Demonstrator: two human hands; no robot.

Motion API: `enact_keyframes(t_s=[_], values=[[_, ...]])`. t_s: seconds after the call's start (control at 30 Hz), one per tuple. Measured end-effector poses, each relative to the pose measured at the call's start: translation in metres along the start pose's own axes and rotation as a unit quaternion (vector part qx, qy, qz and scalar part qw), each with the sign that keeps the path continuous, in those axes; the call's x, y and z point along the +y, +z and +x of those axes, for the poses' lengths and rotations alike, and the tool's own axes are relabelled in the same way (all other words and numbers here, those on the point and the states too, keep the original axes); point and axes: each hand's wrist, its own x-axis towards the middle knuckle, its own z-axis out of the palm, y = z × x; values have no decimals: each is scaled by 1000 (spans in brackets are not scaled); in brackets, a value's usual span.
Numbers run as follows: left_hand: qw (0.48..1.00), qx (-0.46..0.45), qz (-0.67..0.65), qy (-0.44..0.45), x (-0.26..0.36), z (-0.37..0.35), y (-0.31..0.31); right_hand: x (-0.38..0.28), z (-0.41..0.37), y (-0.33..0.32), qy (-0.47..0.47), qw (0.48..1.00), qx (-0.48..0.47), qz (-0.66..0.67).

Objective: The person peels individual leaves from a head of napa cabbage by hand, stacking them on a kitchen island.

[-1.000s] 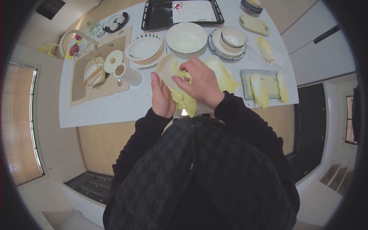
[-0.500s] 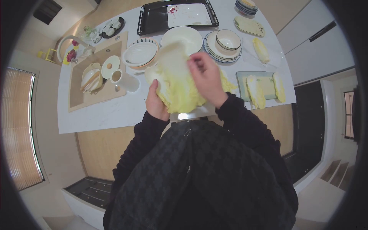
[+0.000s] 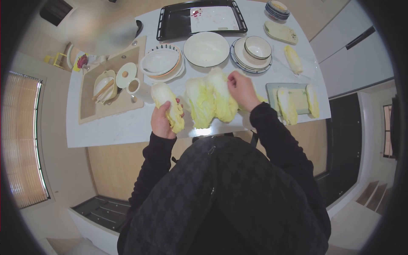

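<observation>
My left hand (image 3: 163, 120) is wrapped round a small napa cabbage piece (image 3: 162, 94), its white end pointing up and its yellow frilly end down. My right hand (image 3: 243, 90) has curled fingers against the right side of a napa cabbage leaf (image 3: 222, 95); whether they pinch anything is hidden. Another napa cabbage leaf (image 3: 199, 102) lies close on the left, between my hands. More yellow leaf shows behind my right wrist. On the right, a rectangular green-rimmed plate (image 3: 296, 87) bears two cabbage pieces that overhang its front edge.
A white bowl (image 3: 206, 49) stands behind the leaves, with stacked plates (image 3: 250, 67) to its right and stacked dishes (image 3: 160, 61) to its left. A white pitcher (image 3: 144, 92) is beside the sink (image 3: 91, 111). A black tray (image 3: 174, 29) lies at the back. A blurred patch covers the faucet area.
The leaf that was raised and blurred between my hands now rests lower among the others. My left hand has moved left with a cabbage piece, and my right hand slightly right and down.
</observation>
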Motion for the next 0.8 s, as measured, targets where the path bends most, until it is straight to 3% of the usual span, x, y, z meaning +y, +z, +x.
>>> enact_keyframes(t_s=[0.17,0.3,0.4,0.57,0.7,0.8], values=[[998,15,57,-28,-1,-1,-2,15,-1,33,-68,984,-47,-159],[999,1,37,-18,-4,-3,-4,27,-1,42,-119,972,-41,-198],[999,-28,44,-4,-7,0,-6,17,-2,31,-73,980,-82,-165],[993,-72,80,46,-17,9,-4,20,-11,-6,-92,990,32,-99],[989,-63,92,97,-21,15,-5,27,-26,-41,-82,994,58,-47],[985,-123,105,56,-25,20,1,19,-43,-71,20,998,61,6]])
